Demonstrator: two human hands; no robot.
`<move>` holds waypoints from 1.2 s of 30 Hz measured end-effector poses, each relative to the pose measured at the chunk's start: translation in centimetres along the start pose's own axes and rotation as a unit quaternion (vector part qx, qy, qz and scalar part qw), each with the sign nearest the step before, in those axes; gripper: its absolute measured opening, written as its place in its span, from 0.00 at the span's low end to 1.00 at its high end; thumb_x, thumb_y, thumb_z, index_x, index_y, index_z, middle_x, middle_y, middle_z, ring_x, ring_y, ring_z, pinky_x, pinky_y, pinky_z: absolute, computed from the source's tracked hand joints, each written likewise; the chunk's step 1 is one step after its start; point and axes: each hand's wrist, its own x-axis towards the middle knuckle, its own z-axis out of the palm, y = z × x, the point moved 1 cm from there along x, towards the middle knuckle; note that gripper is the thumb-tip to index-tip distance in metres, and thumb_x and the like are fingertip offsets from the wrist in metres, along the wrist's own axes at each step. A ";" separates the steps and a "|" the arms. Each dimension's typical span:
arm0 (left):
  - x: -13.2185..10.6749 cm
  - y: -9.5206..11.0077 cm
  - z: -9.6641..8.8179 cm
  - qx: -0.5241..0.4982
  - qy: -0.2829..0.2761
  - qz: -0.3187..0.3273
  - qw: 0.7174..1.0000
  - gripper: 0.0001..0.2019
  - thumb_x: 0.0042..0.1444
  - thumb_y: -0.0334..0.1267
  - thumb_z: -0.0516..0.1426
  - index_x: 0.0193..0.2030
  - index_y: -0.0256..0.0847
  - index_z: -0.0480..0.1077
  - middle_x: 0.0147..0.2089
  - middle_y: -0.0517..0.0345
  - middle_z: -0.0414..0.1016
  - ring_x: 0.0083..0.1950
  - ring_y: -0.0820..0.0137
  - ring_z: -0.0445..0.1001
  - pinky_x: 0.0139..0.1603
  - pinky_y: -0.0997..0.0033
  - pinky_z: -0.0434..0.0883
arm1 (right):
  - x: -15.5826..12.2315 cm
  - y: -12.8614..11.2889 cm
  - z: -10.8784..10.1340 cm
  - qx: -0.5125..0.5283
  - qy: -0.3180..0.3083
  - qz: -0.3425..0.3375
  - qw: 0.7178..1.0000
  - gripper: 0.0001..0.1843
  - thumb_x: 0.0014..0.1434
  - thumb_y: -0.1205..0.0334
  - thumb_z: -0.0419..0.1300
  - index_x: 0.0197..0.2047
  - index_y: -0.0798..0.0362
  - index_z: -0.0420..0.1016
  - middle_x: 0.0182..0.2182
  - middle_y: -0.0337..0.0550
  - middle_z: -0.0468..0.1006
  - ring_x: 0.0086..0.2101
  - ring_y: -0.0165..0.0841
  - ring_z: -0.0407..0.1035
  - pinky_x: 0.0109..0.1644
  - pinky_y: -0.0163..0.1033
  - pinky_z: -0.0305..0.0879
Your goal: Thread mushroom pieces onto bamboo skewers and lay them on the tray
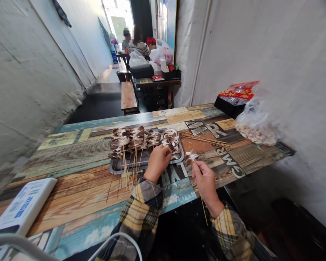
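My right hand point(205, 181) is closed on a thin bamboo skewer point(203, 210) that carries a few mushroom pieces point(191, 156) at its top end. My left hand point(158, 161) rests curled at the near edge of a metal tray point(146, 159), touching the mushrooms there; what its fingers hold is hidden. The tray is piled with finished mushroom skewers point(136, 139) whose sticks hang over its front edge. Both sleeves are yellow and dark plaid.
Loose bamboo sticks point(206, 139) lie right of the tray. A clear bag of mushrooms point(255, 127) and a red packet point(237, 93) sit by the right wall. A white device point(24, 206) lies at front left. Two people sit at a far table point(154, 81) behind a bench point(128, 96).
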 end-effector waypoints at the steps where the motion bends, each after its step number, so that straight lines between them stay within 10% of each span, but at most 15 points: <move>1: -0.1 0.0 0.1 0.020 -0.018 0.010 1.000 0.06 0.50 0.29 0.57 0.28 0.41 0.75 0.30 0.55 0.71 0.36 0.66 0.68 0.38 0.68 0.63 | 0.0 0.0 0.0 -0.004 -0.001 0.001 1.000 0.15 0.60 0.50 0.56 0.36 0.55 0.71 0.17 0.30 0.61 0.17 0.25 0.54 0.20 0.30 0.50; 13: 0.3 -0.1 0.3 -0.083 0.000 -0.013 0.997 0.04 0.48 0.28 0.56 0.27 0.39 0.70 0.30 0.56 0.71 0.35 0.68 0.70 0.39 0.67 0.65 | 0.1 -0.1 0.1 -0.027 -0.012 -0.002 1.000 0.16 0.60 0.50 0.56 0.35 0.56 0.72 0.16 0.31 0.62 0.17 0.25 0.55 0.21 0.31 0.52; 20: 0.0 1.3 0.0 -0.468 -0.016 -0.175 0.866 0.11 0.47 0.41 0.61 0.32 0.38 0.65 0.28 0.58 0.75 0.27 0.72 0.73 0.29 0.73 0.67 | 0.0 -0.1 0.1 -0.038 -0.070 -0.006 0.997 0.15 0.61 0.51 0.55 0.35 0.55 0.73 0.16 0.31 0.62 0.17 0.25 0.56 0.21 0.31 0.53; 36: -0.2 2.1 -0.4 -0.571 -0.030 -0.164 0.804 0.12 0.47 0.42 0.64 0.33 0.35 0.74 0.30 0.55 0.75 0.29 0.75 0.69 0.28 0.77 0.64 | 0.1 0.0 0.4 -0.089 -0.129 -0.039 0.987 0.14 0.62 0.54 0.54 0.35 0.55 0.74 0.16 0.32 0.64 0.19 0.26 0.60 0.24 0.31 0.56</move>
